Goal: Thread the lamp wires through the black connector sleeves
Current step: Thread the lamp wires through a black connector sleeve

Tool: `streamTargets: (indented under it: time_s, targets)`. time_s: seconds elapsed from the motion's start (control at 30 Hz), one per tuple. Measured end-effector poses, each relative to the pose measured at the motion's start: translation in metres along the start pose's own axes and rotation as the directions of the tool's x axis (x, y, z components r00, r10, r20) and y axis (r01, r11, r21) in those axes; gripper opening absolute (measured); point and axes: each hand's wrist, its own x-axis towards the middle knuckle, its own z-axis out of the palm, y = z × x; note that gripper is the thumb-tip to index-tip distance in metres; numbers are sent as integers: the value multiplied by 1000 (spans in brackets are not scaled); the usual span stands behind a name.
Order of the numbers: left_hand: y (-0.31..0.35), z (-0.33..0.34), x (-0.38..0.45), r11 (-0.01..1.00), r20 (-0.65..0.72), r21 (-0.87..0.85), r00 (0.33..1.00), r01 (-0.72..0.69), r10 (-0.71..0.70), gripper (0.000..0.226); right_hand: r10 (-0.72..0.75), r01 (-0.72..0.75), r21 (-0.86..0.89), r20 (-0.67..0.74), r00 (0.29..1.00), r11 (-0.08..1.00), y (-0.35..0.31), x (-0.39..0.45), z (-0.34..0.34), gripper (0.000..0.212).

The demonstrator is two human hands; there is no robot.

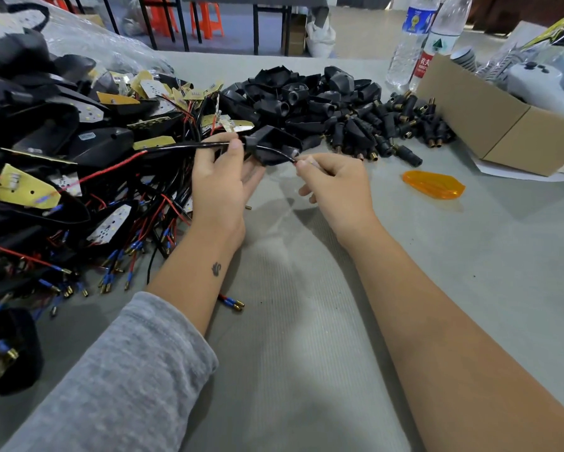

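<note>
Above the grey table, my left hand holds a black connector sleeve, thumb on its left end. A black lamp wire enters the sleeve from the left and comes out at its right end. My right hand pinches that wire end between thumb and forefinger. The wire trails left into a pile of lamp boards with red and black wires. Behind the hands lies a heap of loose black sleeves.
Small black plugs with brass tips lie at the heap's right. An orange lens sits on the table to the right. A cardboard box and two water bottles stand at the back right.
</note>
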Motion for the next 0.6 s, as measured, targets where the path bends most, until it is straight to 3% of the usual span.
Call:
streamTargets:
  time_s: [0.17, 0.3, 0.47, 0.6]
  targets:
    - [-3, 4, -1, 998, 54, 59, 999, -9, 6, 13, 70, -81, 85, 116, 991, 993, -4, -1, 1, 13]
    - [-4, 3, 0, 999, 61, 42, 998, -3, 0, 12, 113, -139, 257, 114, 987, 956, -7, -2, 0, 18]
    - [-5, 2, 2, 993, 138, 112, 989, 43, -59, 11, 87, -118, 298, 116, 989, 947, -5, -2, -3, 8]
    - [-8, 1, -2, 981, 180, 196, 983, -8, -28, 20, 102, -118, 216, 84, 991, 969, -2, 0, -1, 8]
